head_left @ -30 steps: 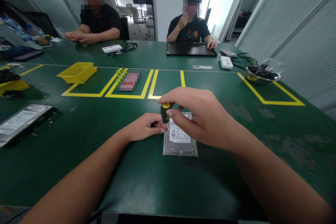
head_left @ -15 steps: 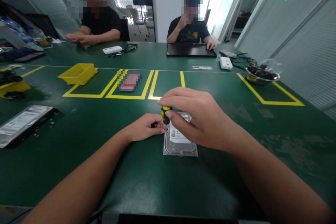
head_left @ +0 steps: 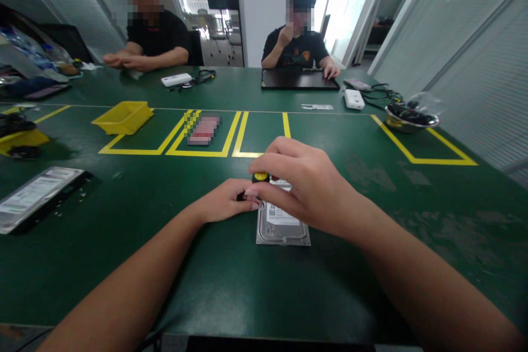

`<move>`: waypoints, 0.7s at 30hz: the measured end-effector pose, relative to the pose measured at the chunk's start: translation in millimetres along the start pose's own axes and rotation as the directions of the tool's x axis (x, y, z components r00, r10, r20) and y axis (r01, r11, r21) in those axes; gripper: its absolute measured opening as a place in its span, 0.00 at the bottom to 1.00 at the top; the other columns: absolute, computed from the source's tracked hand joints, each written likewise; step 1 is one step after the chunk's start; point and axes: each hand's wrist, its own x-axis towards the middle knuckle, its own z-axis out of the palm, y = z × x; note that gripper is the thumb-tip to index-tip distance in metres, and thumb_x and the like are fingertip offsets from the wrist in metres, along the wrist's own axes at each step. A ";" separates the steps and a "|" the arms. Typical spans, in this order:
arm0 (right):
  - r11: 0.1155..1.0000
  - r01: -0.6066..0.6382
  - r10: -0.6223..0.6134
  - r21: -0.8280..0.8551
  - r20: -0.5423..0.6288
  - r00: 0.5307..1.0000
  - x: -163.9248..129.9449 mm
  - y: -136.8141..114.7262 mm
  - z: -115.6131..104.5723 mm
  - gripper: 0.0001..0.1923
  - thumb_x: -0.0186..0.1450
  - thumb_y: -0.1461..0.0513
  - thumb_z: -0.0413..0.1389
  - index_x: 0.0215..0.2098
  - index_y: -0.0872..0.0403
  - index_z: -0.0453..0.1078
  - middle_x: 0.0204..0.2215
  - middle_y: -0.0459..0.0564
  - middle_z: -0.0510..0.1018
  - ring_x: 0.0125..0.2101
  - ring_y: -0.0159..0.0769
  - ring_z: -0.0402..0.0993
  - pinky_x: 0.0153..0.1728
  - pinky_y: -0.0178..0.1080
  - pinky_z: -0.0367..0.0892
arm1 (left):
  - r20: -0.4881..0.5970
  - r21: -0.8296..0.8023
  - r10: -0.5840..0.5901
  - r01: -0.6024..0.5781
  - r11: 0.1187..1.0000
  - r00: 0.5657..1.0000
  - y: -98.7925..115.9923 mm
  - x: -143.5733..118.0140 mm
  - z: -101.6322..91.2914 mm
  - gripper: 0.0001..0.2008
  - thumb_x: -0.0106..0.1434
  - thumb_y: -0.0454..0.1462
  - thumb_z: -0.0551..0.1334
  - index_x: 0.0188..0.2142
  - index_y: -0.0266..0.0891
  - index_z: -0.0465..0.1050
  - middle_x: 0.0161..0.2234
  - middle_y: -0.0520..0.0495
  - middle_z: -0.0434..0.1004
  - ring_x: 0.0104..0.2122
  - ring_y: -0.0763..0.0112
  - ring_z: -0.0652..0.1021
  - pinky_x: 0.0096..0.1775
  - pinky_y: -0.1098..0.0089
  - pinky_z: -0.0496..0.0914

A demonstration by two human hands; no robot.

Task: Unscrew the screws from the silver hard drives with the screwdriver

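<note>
A silver hard drive (head_left: 284,231) with a white label lies flat on the green table in front of me. My right hand (head_left: 297,176) grips the short black-and-yellow handle of a screwdriver (head_left: 260,177), thumb on one side and fingers on the other, above the drive's left edge. The fingers hide most of the handle, and the tip is out of sight. Against that same left edge, my left hand (head_left: 231,198) holds the drive with bent fingers, partly in shadow.
Another hard drive (head_left: 41,192) lies at the left with small screws beside it. Farther back are a yellow bin (head_left: 124,117), a pinkish blurred card-like item (head_left: 204,130) and a metal bowl (head_left: 412,118) of dark parts. Two people sit across the table, one touching a black panel (head_left: 299,80).
My right hand has turned around the screwdriver handle, its thumb shifting left and covering more of the handle. My left hand and the hard drive have stayed in place.
</note>
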 end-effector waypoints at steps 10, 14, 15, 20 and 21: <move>0.997 0.025 -0.022 0.076 -0.032 0.999 -2.3 1.4 -0.6 0.13 0.67 0.70 0.51 0.47 0.65 0.73 0.43 0.55 0.79 0.45 0.36 0.73 0.48 0.38 0.66 | 0.061 0.017 0.023 -0.024 1.000 0.998 -11.7 2.3 0.6 0.09 0.64 0.41 0.63 0.37 0.37 0.74 0.33 0.49 0.77 0.41 0.62 0.76 0.45 0.64 0.70; 0.990 0.030 -0.028 0.141 -0.012 1.000 -2.6 1.1 -2.7 0.16 0.67 0.71 0.48 0.49 0.64 0.73 0.47 0.56 0.79 0.48 0.37 0.73 0.51 0.40 0.66 | 0.062 0.051 -0.001 -0.002 0.999 0.998 -9.0 1.7 -0.1 0.10 0.64 0.42 0.62 0.37 0.37 0.74 0.33 0.49 0.77 0.40 0.62 0.76 0.44 0.65 0.69; 0.987 0.036 -0.036 0.157 -0.003 0.999 -2.5 0.9 -3.5 0.17 0.67 0.71 0.47 0.50 0.64 0.73 0.48 0.56 0.78 0.49 0.37 0.73 0.52 0.40 0.66 | 0.062 0.055 -0.006 0.002 0.998 0.998 -8.8 1.6 -0.1 0.10 0.64 0.42 0.62 0.37 0.37 0.74 0.33 0.49 0.77 0.39 0.63 0.76 0.43 0.65 0.69; 0.990 0.030 -0.032 0.135 0.019 0.999 -1.4 -0.7 -6.8 0.16 0.68 0.71 0.48 0.50 0.63 0.73 0.46 0.57 0.77 0.46 0.35 0.72 0.48 0.38 0.67 | 0.055 0.047 -0.007 0.005 0.999 0.998 -12.2 1.9 1.4 0.10 0.64 0.42 0.63 0.36 0.36 0.74 0.34 0.49 0.77 0.36 0.65 0.76 0.40 0.66 0.70; 0.994 0.019 -0.021 0.105 0.018 1.000 -1.2 -0.7 -6.7 0.15 0.68 0.70 0.49 0.49 0.62 0.73 0.44 0.56 0.77 0.44 0.35 0.72 0.45 0.37 0.67 | 0.055 0.036 -0.003 0.001 0.999 0.999 -12.9 2.0 1.8 0.10 0.63 0.42 0.63 0.37 0.36 0.75 0.35 0.49 0.78 0.37 0.65 0.76 0.41 0.66 0.70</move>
